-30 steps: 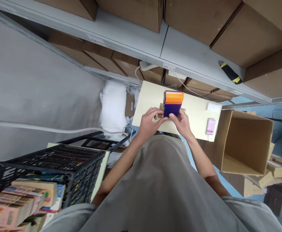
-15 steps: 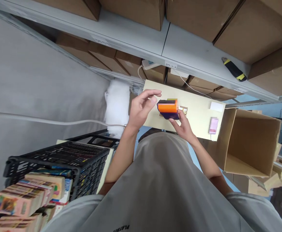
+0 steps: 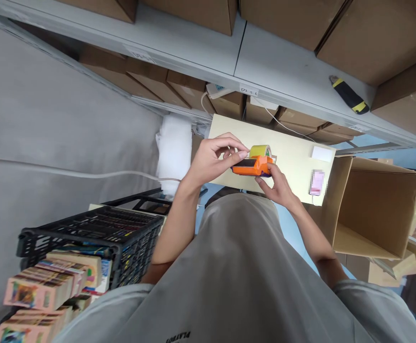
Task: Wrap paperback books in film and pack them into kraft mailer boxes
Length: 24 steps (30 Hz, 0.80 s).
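My right hand (image 3: 276, 185) grips the right end of an orange-and-purple box (image 3: 248, 170) with a dark panel on its top, thumb at the front and fingers behind. My left hand (image 3: 219, 156) is at the box's left upper edge, its thumb and fingertips closed in a pinch. Whatever lies between those fingertips is too small to make out. Just behind the box, a yellow-green roll of tape (image 3: 258, 151) stands on the pale yellow table (image 3: 289, 164). The box covers the lower part of the roll.
An open cardboard carton (image 3: 375, 200) stands right of the table. A pixelated pink device (image 3: 317, 182) lies at the table's right end. Left are a black crate (image 3: 117, 238) with books (image 3: 38, 288) and a white roll (image 3: 175, 150). A utility knife (image 3: 349, 95) rests on the shelf (image 3: 279, 64).
My left hand has moved right to the box, its fingertips coming together. The box has tipped, showing more of its dark top, and has shifted slightly down. More of the tape roll shows.
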Each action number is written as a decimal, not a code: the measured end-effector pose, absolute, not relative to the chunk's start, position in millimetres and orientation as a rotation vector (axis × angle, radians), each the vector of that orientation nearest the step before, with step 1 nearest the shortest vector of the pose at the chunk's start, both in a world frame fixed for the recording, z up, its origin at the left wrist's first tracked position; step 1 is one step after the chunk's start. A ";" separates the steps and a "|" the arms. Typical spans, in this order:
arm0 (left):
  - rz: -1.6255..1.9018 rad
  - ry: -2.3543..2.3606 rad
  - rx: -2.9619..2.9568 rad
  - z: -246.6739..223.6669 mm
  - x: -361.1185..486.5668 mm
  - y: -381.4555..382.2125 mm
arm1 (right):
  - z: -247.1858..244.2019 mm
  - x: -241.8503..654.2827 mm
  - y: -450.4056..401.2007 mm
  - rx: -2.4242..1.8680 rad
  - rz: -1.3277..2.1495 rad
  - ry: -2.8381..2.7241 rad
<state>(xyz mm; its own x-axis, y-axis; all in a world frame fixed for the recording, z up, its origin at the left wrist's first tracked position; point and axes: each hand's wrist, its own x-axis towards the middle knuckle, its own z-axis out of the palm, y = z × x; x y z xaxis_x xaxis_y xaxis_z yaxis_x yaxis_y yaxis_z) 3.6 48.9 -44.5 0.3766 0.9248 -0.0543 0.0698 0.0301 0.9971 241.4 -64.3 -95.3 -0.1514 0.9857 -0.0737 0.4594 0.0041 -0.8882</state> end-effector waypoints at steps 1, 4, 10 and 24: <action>0.862 0.984 1.393 -44.5 6.6 48.6 | -96.9 242.0 -64.7 -1.511 1.101 -1.651; 0.880 1.027 1.402 -47.7 14.1 47.0 | -104.7 239.7 -65.8 -1.545 1.145 -1.542; 0.895 1.141 1.410 -67.3 19.0 42.4 | -116.8 235.1 -66.3 -1.629 1.172 -1.424; 1.041 1.469 0.777 -188.1 19.4 -1.1 | -99.7 313.3 -23.2 -1.651 1.718 -1.950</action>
